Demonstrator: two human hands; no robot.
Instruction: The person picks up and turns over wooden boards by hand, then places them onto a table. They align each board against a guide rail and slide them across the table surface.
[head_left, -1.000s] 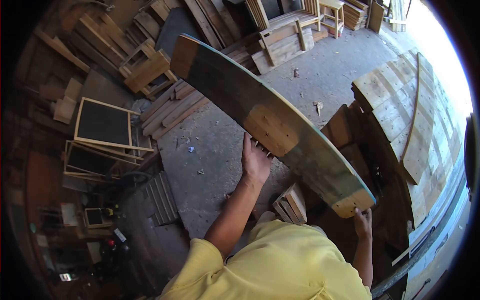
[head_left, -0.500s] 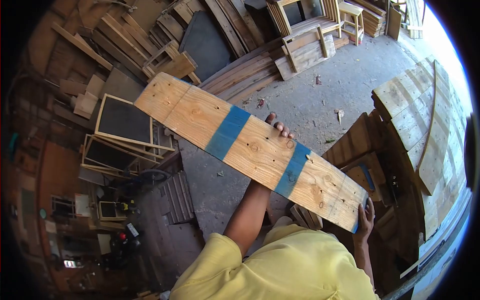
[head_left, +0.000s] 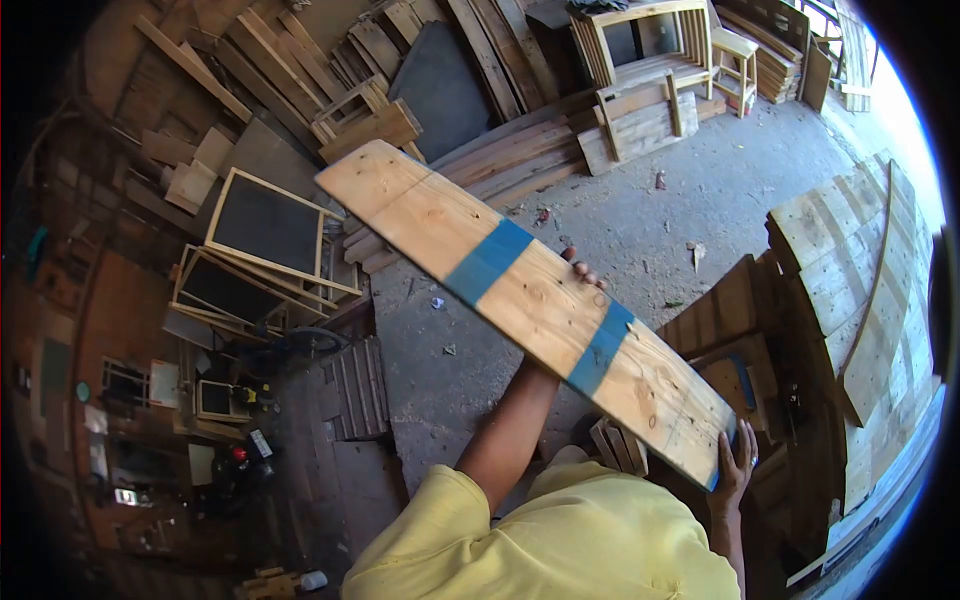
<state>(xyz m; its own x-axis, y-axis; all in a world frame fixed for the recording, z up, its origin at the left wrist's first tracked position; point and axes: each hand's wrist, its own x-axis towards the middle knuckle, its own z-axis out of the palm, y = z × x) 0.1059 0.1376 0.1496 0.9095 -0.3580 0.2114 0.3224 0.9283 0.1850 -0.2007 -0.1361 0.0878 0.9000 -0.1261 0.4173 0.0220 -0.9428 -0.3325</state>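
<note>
While the left hand [head_left: 581, 271] reaches up from beneath and hooks its fingertips over the far edge of a long pale wooden plank with two blue painted bands [head_left: 430, 215], the right hand [head_left: 737, 458] clasps the plank's near end. Both hands grip the plank, which hangs in the air, slanting from upper left to lower right above the grey concrete floor [head_left: 650, 200]. Stacked weathered pallet boards [head_left: 850, 270] lie at the right. Dark panels in pale wooden frames [head_left: 265, 225] lean at the left.
</note>
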